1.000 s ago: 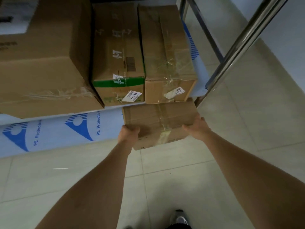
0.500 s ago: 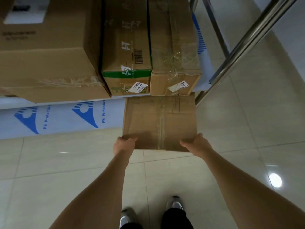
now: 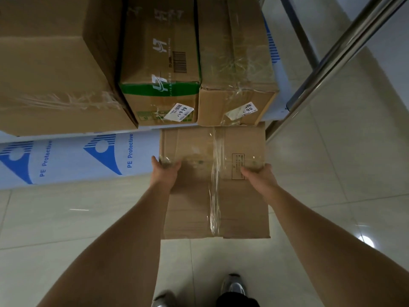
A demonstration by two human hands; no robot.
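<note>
Pale tiled floor (image 3: 332,196), steel shelf rack (image 3: 332,65) wrapped in blue-printed film, three cartons (image 3: 159,63) on its upper shelf, taped cardboard box (image 3: 199,200) held level just below and in front of them, left grip (image 3: 164,171) grasping its left edge, right grip (image 3: 257,176) grasping its right edge

Brown taped box (image 3: 212,196); green-banded brown carton (image 3: 160,69); white sheet (image 3: 66,158), blue triangle logos.

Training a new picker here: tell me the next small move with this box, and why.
Probably draw the box toward the body until clear: the left hand and right hand grip its sides, but its far end lies over the lower shelf, beneath the labelled boxes.
</note>
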